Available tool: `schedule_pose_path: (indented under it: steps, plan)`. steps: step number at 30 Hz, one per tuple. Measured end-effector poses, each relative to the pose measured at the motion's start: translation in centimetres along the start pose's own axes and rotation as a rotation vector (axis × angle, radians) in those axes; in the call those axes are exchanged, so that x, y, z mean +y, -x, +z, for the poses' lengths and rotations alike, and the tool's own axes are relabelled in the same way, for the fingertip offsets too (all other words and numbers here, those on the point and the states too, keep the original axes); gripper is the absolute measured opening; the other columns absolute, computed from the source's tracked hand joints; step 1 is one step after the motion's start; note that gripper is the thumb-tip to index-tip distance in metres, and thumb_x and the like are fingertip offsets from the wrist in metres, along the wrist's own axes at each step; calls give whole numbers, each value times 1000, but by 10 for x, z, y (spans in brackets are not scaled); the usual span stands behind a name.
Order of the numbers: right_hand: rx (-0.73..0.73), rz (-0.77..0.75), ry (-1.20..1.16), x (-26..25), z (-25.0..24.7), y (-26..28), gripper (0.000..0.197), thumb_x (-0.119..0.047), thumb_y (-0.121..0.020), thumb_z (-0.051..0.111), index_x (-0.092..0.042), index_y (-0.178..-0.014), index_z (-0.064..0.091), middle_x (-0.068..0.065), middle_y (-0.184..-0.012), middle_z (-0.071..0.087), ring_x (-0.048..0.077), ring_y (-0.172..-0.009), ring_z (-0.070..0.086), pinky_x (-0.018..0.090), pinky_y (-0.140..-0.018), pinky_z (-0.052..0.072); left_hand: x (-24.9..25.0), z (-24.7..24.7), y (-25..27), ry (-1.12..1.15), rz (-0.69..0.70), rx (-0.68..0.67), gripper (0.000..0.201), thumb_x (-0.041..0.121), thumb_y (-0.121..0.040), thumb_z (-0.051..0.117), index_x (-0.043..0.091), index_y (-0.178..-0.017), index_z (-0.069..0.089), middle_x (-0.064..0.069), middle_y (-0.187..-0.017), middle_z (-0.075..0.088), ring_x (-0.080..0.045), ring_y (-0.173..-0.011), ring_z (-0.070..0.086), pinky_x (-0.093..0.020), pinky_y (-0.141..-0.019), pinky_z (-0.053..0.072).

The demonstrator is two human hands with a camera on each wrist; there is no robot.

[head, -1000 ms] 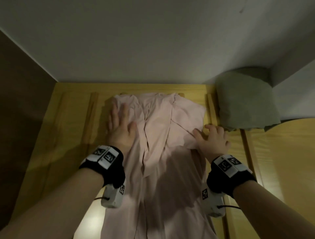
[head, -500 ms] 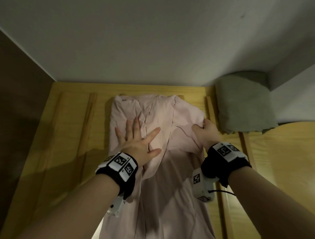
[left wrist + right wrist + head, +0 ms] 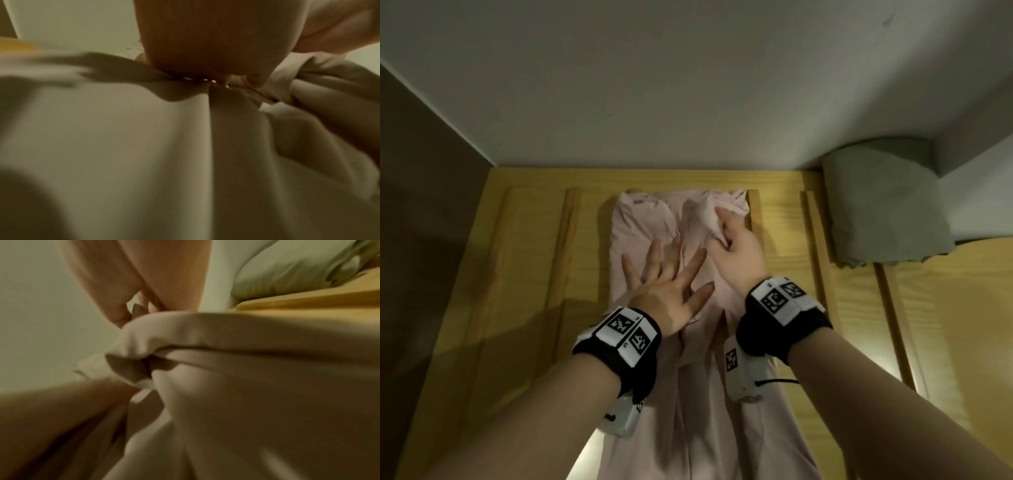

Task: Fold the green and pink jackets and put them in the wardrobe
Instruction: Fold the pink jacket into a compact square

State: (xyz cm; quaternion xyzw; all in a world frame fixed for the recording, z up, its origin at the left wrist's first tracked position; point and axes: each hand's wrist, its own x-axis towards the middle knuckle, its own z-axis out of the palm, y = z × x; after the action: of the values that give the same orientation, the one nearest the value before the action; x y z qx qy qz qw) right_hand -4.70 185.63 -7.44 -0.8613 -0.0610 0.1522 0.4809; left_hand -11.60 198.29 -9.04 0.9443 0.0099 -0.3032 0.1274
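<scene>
The pink jacket (image 3: 643,226) lies lengthwise on a yellow wooden surface (image 3: 524,274), its collar end toward the wall. My left hand (image 3: 667,277) lies flat on its middle with fingers spread. My right hand (image 3: 726,233) pinches a bunched fold of the jacket's right shoulder over the chest; the right wrist view shows the gathered pink cloth (image 3: 156,340) under the fingers (image 3: 117,316). In the left wrist view the palm (image 3: 205,48) presses the pale fabric (image 3: 123,146). The folded green jacket (image 3: 887,209) sits at the back right corner.
A white wall (image 3: 688,85) stands right behind the jacket. A dark panel (image 3: 414,188) borders the left side. Raised wooden slats (image 3: 815,246) run along the surface on both sides of the jacket.
My right hand has taken the right shoulder flap and carried it inward over the chest, narrowing the jacket. My left hand has slid down and toward the centre, staying flat.
</scene>
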Motion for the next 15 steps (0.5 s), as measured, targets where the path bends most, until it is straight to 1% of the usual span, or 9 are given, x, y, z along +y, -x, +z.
schedule_pose_path:
  steps: [2,4,5,6,8,9,11,13,15]
  plan:
    - [-14,-28,-6,-3,17,-1,55,-9,-88,51,-11,-141,35,18,-130,54,24,-109,54,10,-79,32,-1,-1,0,50,13,32,61,57,-92,17,45,-141,-18,13,-151,-30,-17,-140,-27,-65,-102,-19]
    - [-36,-63,-26,-5,28,-2,53,-5,-88,51,-6,-139,37,22,-118,56,30,-105,55,7,-73,29,-3,-6,1,131,-5,130,55,43,-96,22,38,-146,-1,16,-156,-12,-9,-143,-10,-62,-108,-11]
    - [-52,-66,-27,-5,31,-2,52,-5,-89,51,-5,-139,36,20,-111,56,29,-100,56,6,-72,28,-4,-9,1,151,-19,204,52,36,-97,26,35,-147,12,16,-156,2,-8,-143,2,-59,-112,-3]
    - [-65,-63,-28,-5,33,-2,54,-5,-89,51,-6,-140,34,13,-101,57,22,-90,56,5,-69,30,-6,-13,1,167,-28,286,48,31,-96,30,33,-143,26,12,-154,18,-9,-141,15,-54,-113,6]
    - [-105,-42,-52,-3,33,-1,59,-8,-90,51,-10,-144,27,-3,-82,54,7,-71,53,5,-63,36,-11,-22,-5,232,-40,423,39,26,-93,38,28,-131,46,5,-139,46,-17,-129,39,-43,-107,25]
    - [-143,-12,-78,-2,32,1,64,-9,-90,50,-14,-146,21,-5,-78,55,7,-69,54,7,-63,39,-12,-28,-9,285,-56,441,34,27,-93,39,27,-124,52,2,-130,55,-21,-122,47,-41,-102,31]
    - [-226,46,-111,1,26,10,71,-10,-89,50,-20,-148,13,-1,-86,57,15,-80,58,21,-76,45,-12,-37,-17,391,-115,377,29,38,-95,37,25,-109,59,-3,-114,64,-25,-111,55,-41,-98,36]
    - [-278,55,-111,4,20,22,75,-9,-87,52,-22,-148,11,3,-102,57,19,-99,57,33,-92,44,-8,-44,-27,461,-155,294,39,53,-92,37,21,-80,56,-4,-89,65,-28,-95,60,-43,-93,41]
    - [-323,66,-113,10,14,35,76,-9,-87,54,-24,-148,11,6,-120,55,20,-115,52,31,-100,41,-3,-49,-36,467,-188,253,50,64,-84,44,18,-65,50,-2,-71,60,-29,-82,62,-43,-88,45]
